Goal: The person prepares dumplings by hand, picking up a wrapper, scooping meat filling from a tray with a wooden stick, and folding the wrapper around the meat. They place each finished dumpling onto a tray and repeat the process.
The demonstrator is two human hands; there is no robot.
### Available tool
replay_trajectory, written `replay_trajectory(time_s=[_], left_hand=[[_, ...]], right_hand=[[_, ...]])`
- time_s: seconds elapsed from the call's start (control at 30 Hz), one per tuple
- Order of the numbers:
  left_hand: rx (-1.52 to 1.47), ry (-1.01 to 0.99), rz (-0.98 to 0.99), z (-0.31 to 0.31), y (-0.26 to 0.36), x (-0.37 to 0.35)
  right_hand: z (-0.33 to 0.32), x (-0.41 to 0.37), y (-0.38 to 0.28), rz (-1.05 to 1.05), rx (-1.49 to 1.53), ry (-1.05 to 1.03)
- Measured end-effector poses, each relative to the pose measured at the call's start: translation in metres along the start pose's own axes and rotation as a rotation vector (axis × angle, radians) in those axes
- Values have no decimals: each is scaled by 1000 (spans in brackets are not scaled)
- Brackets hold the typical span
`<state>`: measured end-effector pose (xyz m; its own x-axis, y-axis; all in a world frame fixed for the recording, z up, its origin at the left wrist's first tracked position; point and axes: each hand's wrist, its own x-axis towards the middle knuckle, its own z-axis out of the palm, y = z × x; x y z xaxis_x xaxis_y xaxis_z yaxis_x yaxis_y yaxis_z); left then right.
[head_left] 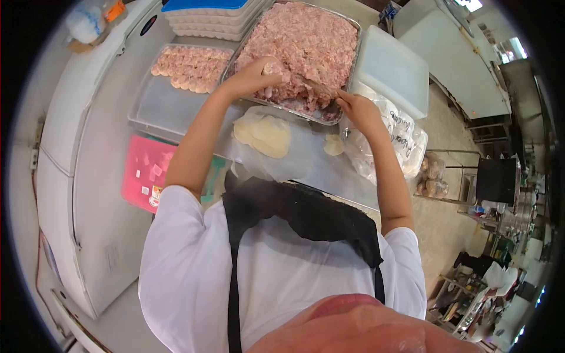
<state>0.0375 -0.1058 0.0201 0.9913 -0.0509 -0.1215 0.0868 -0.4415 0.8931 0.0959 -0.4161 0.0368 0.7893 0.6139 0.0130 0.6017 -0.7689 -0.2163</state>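
A large metal tray [357, 59] heaped with ground meat [300, 35] lies in front of me. My left hand [254, 77] is over its left near side, fingers curled round a small pale pink piece that looks like a meat-filled wrapper [272, 69]. At the near right corner, my right hand [358, 110] grips a flat spatula-like tool [321, 89], its blade against the meat. Round pale dough wrappers [268, 136] lie on clear plastic just below the tray. Another small wrapper pile [333, 145] sits to the right.
Filled dumplings in rows occupy a small tray [191, 67] at left, near stacked trays with a blue lid [203, 5]. A translucent container [393, 70] and a marked plastic bag [403, 138] are at right. A pink tray [135, 176] sits lower left, beside a white freezer [100, 135].
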Motion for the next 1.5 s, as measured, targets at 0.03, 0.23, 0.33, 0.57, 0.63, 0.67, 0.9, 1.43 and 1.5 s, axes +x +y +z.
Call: replay_trajectory(time_s=[0.03, 0.23, 0.33, 0.57, 0.63, 0.67, 0.9, 1.43, 1.5], left_hand=[[45, 10, 55, -8, 15, -12], [266, 58, 291, -53, 54, -52], [343, 5, 310, -82, 42, -56], [164, -17, 371, -149, -11, -60], [165, 53, 393, -159, -18, -69], [166, 96, 404, -164, -21, -75], [83, 21, 297, -205, -39, -99], [405, 524, -74, -218, -225, -107], [442, 565, -91, -205, -227, -99]], right_hand=[[-11, -5, -2, 9, 21, -2], [-48, -14, -79, -87, 714, 15], [-19, 11, -118, -165, 666, -42], [-35, 37, -192, -263, 133, 295], [-42, 46, -210, -252, 131, 222], [-55, 48, -218, -184, 159, 187], [-6, 57, -278, -253, 381, 123], [6, 1, -183, 399, 771, 120], [7, -4, -177, 412, 778, 115]])
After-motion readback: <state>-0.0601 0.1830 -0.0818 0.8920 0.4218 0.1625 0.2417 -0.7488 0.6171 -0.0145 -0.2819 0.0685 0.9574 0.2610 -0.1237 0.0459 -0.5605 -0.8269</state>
